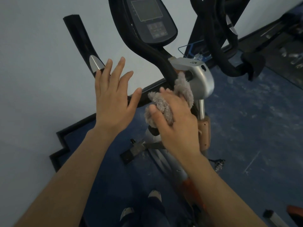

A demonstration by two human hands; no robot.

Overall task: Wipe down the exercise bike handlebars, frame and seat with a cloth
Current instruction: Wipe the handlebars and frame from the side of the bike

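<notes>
head view: right hand point(176, 122) presses cloth point(168, 99) to handlebar point(157, 58); left hand point(113, 99) spread empty.

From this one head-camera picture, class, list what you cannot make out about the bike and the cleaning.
- Seat: not in the head view at all.
- Console buttons and screen: too blurred to read.
- Bar under the cloth: hidden by the cloth and the right hand.
- Left hand: open; touching the handlebar or hovering, unclear.
- Right-side handlebars: cut off by the top edge.
</notes>
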